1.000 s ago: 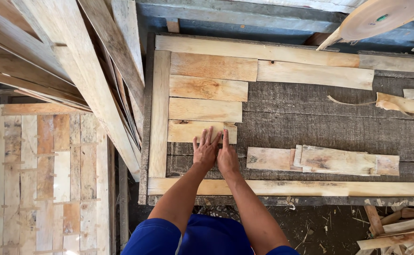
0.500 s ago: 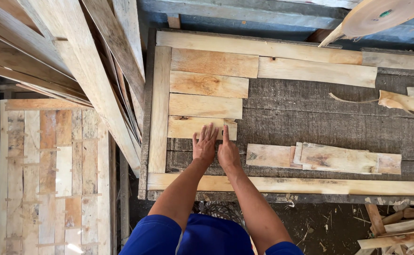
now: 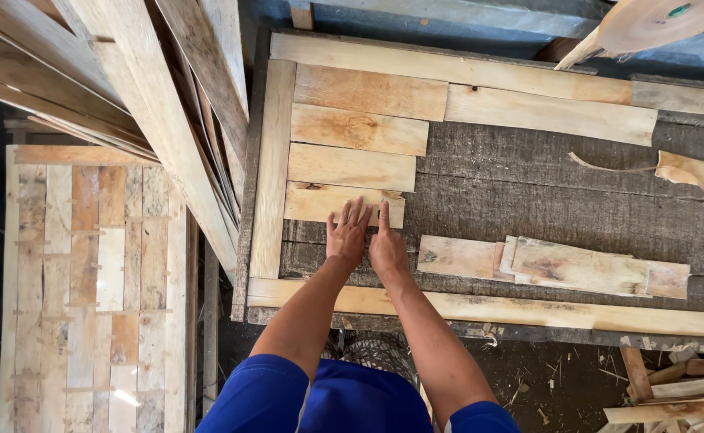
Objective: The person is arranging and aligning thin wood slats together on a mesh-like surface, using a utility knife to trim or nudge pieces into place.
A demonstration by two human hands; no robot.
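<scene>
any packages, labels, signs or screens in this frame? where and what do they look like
None in view: only bare wood. The left hand and right hand rest at the short plank on the dark workbench.

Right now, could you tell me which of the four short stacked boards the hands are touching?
The lowest board, nearest the person; both the left hand and right hand have fingertips on its lower edge.
</scene>
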